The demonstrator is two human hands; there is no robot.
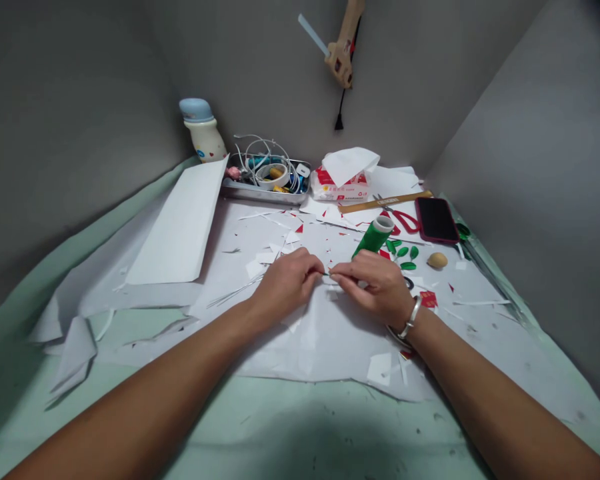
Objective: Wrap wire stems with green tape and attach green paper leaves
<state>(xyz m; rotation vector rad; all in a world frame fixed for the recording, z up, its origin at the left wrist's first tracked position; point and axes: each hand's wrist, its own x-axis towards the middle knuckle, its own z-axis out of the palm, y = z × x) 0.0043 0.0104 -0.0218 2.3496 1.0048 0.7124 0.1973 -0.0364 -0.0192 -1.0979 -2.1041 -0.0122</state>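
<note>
**Two** things first: where's the thin green strip [325,273], and what are your hands doing?

You have it at the center of the frame, above the white paper [305,340], pinched between the fingertips of your left hand [287,283] and your right hand [375,287]. Both hands are closed on it.

What's nearest your right hand?

A roll of green tape [373,237] lies tilted just above it, beside small green paper leaves [401,253]. A silver bracelet [411,318] circles your wrist.

And farther up?

Red-handled scissors [403,221] and a phone [436,220] sit toward the upper right, and a metal tray of cables [265,179] sits at top center.
</note>
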